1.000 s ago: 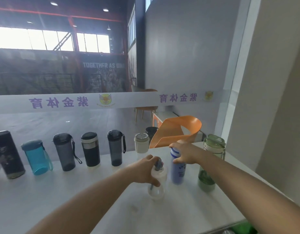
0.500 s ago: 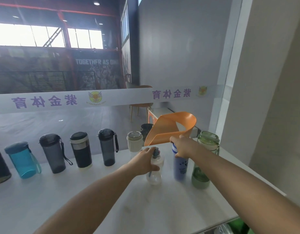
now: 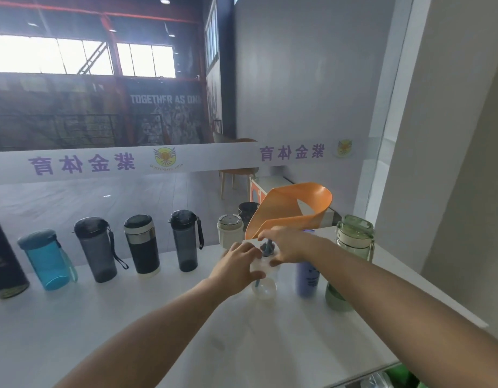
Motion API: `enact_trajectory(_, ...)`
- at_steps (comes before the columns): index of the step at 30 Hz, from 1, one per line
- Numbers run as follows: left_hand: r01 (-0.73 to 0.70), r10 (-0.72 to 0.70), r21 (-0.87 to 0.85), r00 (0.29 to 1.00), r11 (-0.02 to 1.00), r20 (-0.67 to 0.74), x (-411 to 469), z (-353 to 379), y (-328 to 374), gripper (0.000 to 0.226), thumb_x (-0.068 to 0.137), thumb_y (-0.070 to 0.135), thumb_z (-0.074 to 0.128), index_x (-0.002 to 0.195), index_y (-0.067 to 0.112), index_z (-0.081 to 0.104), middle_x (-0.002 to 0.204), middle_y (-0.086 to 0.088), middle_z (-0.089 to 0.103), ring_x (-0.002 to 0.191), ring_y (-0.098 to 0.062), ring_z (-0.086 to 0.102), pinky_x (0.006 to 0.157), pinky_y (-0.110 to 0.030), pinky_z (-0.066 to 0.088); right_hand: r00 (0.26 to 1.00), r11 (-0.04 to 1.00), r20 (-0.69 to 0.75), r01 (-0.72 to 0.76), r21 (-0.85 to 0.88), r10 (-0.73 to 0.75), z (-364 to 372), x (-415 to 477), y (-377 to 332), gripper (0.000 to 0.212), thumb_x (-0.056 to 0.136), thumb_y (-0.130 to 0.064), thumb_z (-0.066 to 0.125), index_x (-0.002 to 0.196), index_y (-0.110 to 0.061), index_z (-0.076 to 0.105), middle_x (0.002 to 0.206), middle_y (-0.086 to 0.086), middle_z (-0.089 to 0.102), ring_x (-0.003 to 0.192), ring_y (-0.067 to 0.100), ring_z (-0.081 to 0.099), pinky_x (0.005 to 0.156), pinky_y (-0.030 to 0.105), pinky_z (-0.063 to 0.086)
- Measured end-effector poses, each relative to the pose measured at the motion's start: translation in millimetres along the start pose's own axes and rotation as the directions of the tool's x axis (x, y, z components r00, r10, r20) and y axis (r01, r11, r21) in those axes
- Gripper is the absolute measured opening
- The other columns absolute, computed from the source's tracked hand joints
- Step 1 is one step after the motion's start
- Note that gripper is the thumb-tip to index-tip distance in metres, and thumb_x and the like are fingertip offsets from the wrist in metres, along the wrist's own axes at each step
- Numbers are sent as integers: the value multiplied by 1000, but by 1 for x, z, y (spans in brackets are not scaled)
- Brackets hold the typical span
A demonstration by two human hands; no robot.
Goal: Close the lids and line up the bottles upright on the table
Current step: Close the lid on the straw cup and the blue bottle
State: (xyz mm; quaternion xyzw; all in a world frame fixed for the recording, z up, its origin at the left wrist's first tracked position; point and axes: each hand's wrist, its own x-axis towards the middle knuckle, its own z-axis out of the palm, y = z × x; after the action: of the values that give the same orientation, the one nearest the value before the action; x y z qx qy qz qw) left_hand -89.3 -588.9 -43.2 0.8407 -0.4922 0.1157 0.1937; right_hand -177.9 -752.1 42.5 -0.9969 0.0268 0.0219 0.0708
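A small clear bottle [image 3: 264, 288] with a grey-blue spout stands upright mid-table. My left hand [image 3: 238, 266] grips its upper body from the left. My right hand [image 3: 287, 245] is closed over its lid from the right. Just to the right stand a lilac bottle [image 3: 308, 280] and a tall green bottle [image 3: 351, 247]. Along the back edge a row stands upright: a black flask [image 3: 4, 261], a blue bottle [image 3: 47, 260], a smoky grey bottle [image 3: 96, 249], a black-and-steel tumbler [image 3: 142, 245], a dark grey bottle [image 3: 184, 240] and a small cream jar [image 3: 229, 229].
The white table [image 3: 130, 317] ends at a glass partition behind the row. An orange chair back [image 3: 295, 205] rises just behind my hands. The table's right edge runs close by the green bottle, with a wall beyond. Green items show below the front right corner.
My right hand left the lilac bottle and moved left onto the clear bottle's lid. My left hand kept its hold on the clear bottle.
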Motion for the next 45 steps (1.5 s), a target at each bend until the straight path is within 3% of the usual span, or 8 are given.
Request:
enact_trajectory(4,-41,45,50,996,998,-77,5,18,-8,35,89,42,68,120,27,64,124,7,59,116,-20,51,96,-37,47,996,995,90,-18,-97,27,11,17,-2,49,81,-17,81,124,-19,58,118,4,63,102,25,62,85,29,49)
enact_trajectory(8,-81,84,28,988,996,-130,27,31,-18,31,84,34,73,112,21,67,114,4,63,109,-23,55,88,-37,51,989,987,131,-48,-151,68,6,36,6,46,83,-14,79,123,-17,56,118,7,60,99,25,58,84,31,45)
enact_trajectory(15,-132,147,100,976,986,-159,88,45,-31,35,77,33,80,108,23,69,105,5,67,98,-23,63,91,-36,47,973,973,197,-76,-217,120,-8,88,35,55,82,-13,80,130,-18,56,124,5,64,110,27,62,96,39,48)
enact_trajectory(31,-87,101,137,990,987,-101,137,62,-51,29,85,19,74,112,11,67,107,-5,65,97,-31,63,81,-39,54,978,972,152,-111,-208,144,-10,137,65,61,83,-10,78,136,-21,51,123,5,64,106,26,64,92,35,51)
enact_trajectory(35,-103,109,217,994,971,-13,140,54,-44,43,87,12,68,129,14,58,120,-3,62,109,-28,59,96,-36,49,974,969,136,-151,-194,180,-15,130,64,65,85,-3,72,141,-23,44,128,7,59,111,27,60,97,38,52)
enact_trajectory(38,-103,115,191,992,976,-53,139,45,-36,53,85,7,66,136,12,52,122,-4,59,109,-27,58,96,-38,50,982,972,45,-175,-157,184,-31,113,64,69,88,-5,67,145,-29,37,128,5,56,106,26,59,91,41,55)
enact_trajectory(41,-143,155,168,986,975,-57,134,25,-12,44,87,6,63,131,10,60,124,-3,58,112,-27,56,97,-36,49,981,966,-59,-190,-173,183,-56,85,62,57,92,-13,64,142,-28,44,130,1,58,97,19,58,81,31,53)
enact_trajectory(45,-99,96,-4,977,995,-188,122,2,31,27,98,14,53,121,15,67,124,-3,63,108,-26,61,96,-41,51,969,945,-98,-244,-218,228,-86,40,55,62,96,-9,57,150,-30,36,145,1,50,116,25,56,91,35,49)
